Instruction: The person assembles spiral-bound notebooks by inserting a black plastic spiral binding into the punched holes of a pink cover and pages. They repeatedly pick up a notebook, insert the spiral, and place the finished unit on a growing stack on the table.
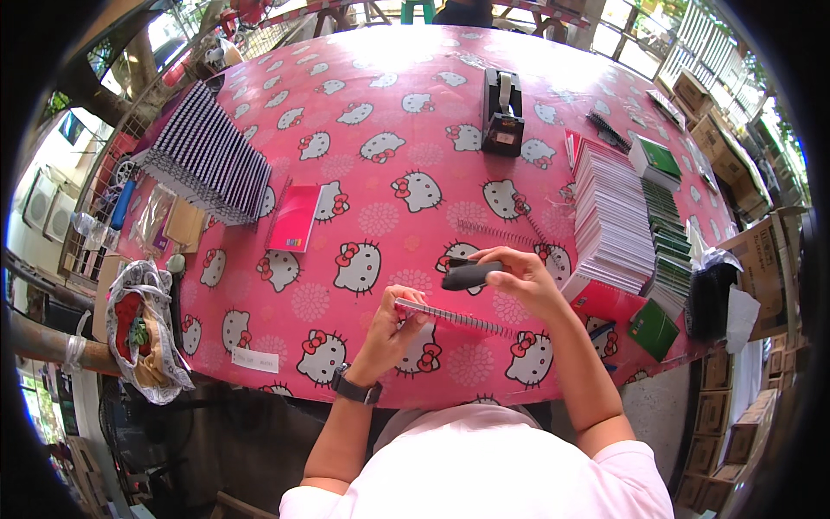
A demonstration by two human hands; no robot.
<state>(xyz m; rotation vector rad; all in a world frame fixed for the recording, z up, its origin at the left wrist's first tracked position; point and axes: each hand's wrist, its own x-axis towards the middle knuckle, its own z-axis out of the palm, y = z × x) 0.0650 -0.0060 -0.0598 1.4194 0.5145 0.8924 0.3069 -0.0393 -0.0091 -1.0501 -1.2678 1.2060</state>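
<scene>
My left hand [391, 336], with a dark watch at the wrist, grips the left end of a thin spiral notebook [425, 309]. The notebook is seen nearly edge-on, and its dark wire coil [484, 325] extends to the right. Above the coil, my right hand [524, 278] is closed around a stubby black hand tool [467, 275]; its exact kind cannot be made out. The tool looks apart from the coil. Just beyond my right hand, loose spiral coils [497, 231] lie on the pink patterned tablecloth [380, 199].
A tall stack of spiral-bound notebooks [207, 156] stands at left, beside a pink notebook [296, 216]. A black tape dispenser [502, 117] is at the back. To the right are rows of white-edged booklets [609, 216] and green booklets [667, 238]. A bag [149, 333] hangs at the left edge.
</scene>
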